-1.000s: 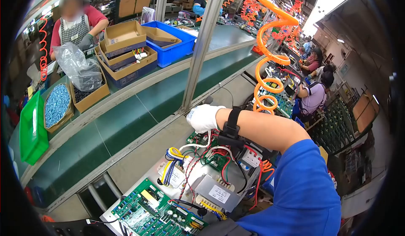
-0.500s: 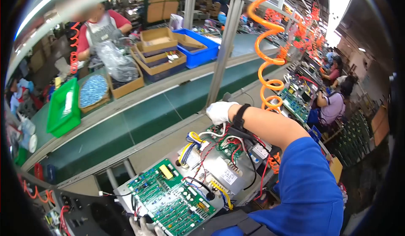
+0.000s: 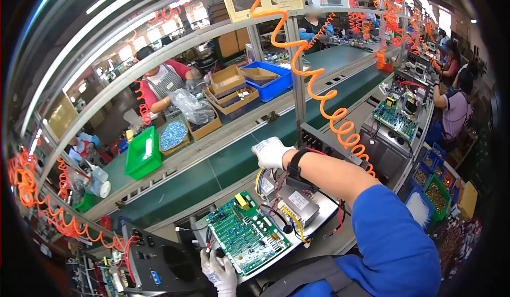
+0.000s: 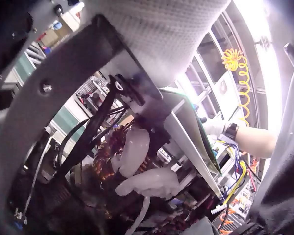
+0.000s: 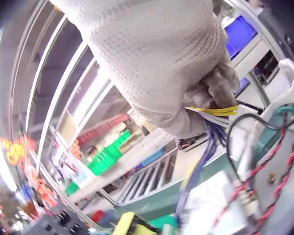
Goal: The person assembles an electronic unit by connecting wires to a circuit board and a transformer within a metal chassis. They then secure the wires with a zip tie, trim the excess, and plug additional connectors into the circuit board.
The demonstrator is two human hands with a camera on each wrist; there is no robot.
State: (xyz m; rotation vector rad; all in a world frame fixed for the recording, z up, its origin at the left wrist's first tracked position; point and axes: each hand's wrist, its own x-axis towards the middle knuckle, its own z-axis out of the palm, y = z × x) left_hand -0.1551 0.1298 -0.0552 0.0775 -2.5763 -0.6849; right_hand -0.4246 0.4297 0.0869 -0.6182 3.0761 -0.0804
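In the head view my white-gloved right hand (image 3: 270, 152) is stretched over the far side of a metal plate (image 3: 328, 208). Its curled fingers hold a bundle of yellow, white and blue wires (image 5: 209, 131), as the right wrist view shows. A large green circuit board (image 3: 247, 238) and a grey transformer (image 3: 297, 207) are mounted on the plate. My gloved left hand (image 3: 219, 271) is at the board's near left corner, by some dark wires. Seen from the left wrist, its glove lies over a black bracket, fingertips hidden; a copper coil (image 4: 108, 152) shows below the plate.
A black panel (image 3: 151, 268) stands left of the plate. An orange coiled hose (image 3: 313, 79) hangs by the right arm. Beyond the green conveyor (image 3: 212, 175) are a green bin (image 3: 143, 156), cardboard boxes and a blue bin (image 3: 271, 84). A person works opposite; others are at right.
The head view has swung wider and upward. My left hand has come into view at the board's near corner. My right hand stays over the plate's far side.
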